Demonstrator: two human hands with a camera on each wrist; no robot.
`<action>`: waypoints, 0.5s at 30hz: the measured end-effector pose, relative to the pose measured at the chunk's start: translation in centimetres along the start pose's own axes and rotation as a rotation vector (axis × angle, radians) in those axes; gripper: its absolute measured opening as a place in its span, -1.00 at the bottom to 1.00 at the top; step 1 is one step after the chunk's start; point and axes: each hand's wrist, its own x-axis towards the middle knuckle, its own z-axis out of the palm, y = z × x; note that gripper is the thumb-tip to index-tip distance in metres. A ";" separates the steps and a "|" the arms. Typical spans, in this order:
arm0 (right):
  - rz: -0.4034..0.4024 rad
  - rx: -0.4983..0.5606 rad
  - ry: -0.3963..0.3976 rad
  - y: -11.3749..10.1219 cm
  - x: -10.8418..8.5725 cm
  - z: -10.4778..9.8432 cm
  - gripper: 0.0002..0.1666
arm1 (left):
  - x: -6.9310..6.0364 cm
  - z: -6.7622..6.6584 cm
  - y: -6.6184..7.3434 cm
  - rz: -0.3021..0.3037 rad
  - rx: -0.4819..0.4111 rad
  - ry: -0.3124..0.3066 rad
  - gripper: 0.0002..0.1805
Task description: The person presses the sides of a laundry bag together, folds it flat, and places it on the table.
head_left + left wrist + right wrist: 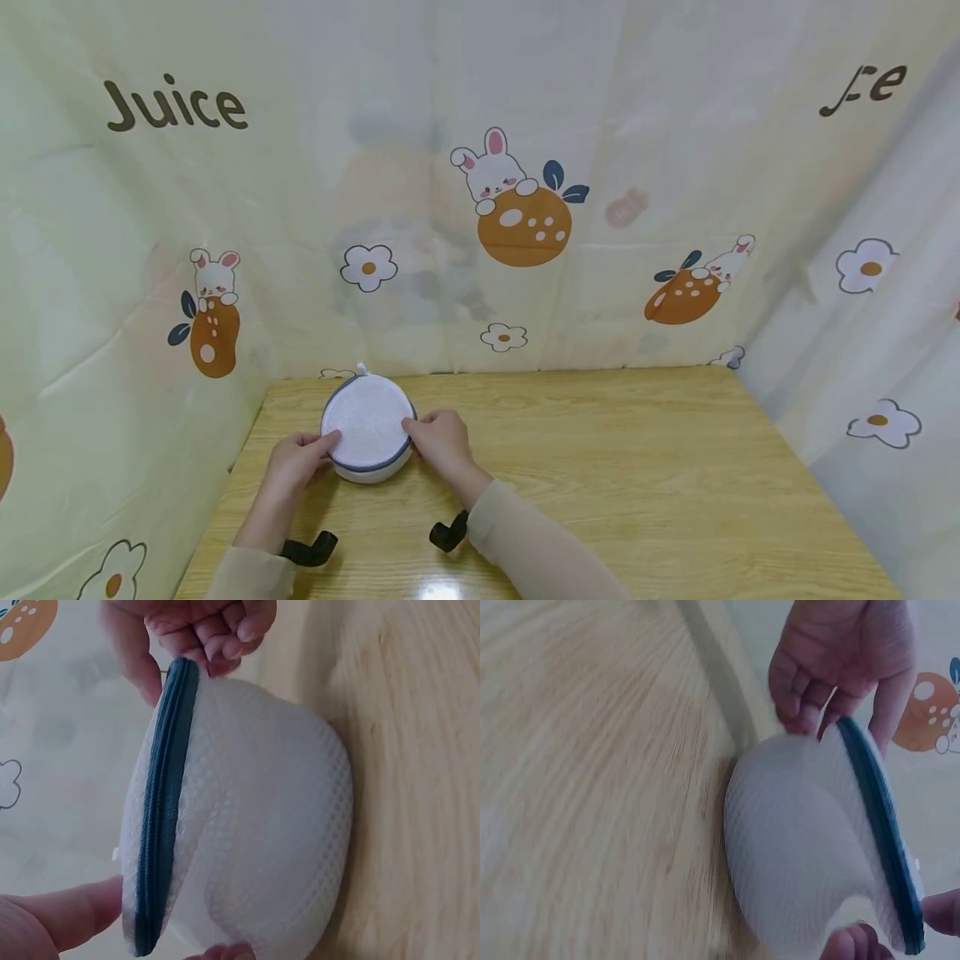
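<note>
A round white mesh laundry bag (369, 421) stands near the far left of the table, its flat lid facing up and toward me. A dark blue zipper band (166, 802) runs around the lid's edge and looks closed where it shows. My left hand (294, 460) pinches the left side of the rim, thumb on top and fingers below. On the opposite side my right hand (444, 443) grips the rim the same way. In the right wrist view the soft mesh wall (787, 840) bulges and creases under the lid, its base on the wood.
The light wood table (600, 467) extends to the right of the bag. A patterned curtain (525, 317) with rabbits, fruit and flowers stands along the back and both sides. Black curved mounts (311, 550) jut inward from both wrists. A small white tab (362, 367) sticks up behind the bag's lid.
</note>
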 end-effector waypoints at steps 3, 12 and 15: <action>0.044 0.092 -0.054 -0.1 -0.6 0.0 -0.69 | 0.0 0.2 -0.3 0.011 -0.013 -0.016 -0.28; 0.068 0.299 -0.079 0.0 -1.8 0.6 -0.76 | 0.0 1.2 -0.9 -0.004 -0.100 -0.039 -0.26; 0.074 0.344 -0.082 0.0 -2.0 0.8 -0.77 | 0.1 1.4 -1.1 -0.005 -0.144 -0.034 -0.35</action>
